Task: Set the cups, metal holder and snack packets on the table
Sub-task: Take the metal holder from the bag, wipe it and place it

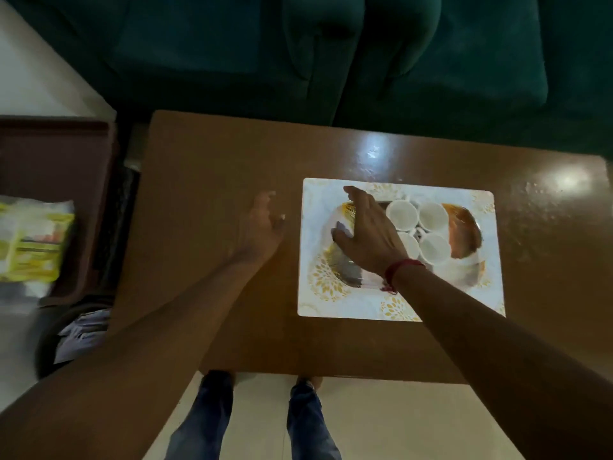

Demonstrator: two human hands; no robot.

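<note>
1. The fingers (356, 200) of the right hand (371, 234) are spread wide and fairly straight. They lie over the left end of the metal holder (464, 227), the thumb toward its near edge and the other fingers toward its far edge. We see nothing clasped in them.
2. The fingers (267, 200) of the left hand (262, 227) are blurred. We make them out as loosely spread and holding nothing, over the bare table (215, 161) just left of the tray (331, 194).
3. A red thread (398, 268) circles the right wrist.
4. Four white cups (433, 215) stand close together, mouths up, in the middle of the holder, just right of the right hand.
5. The holder sits on the tray, white with gold leaf patterns, which lies flat on the right half of the brown table.
6. The snack packets (33, 240), yellow and white, lie well apart at the far left on a dark brown side surface (56, 154), off the table.
7. A dark green sofa (398, 61) runs along the table's far side.
8. The person's legs in blue jeans (205, 419) stand at the near edge.
</note>
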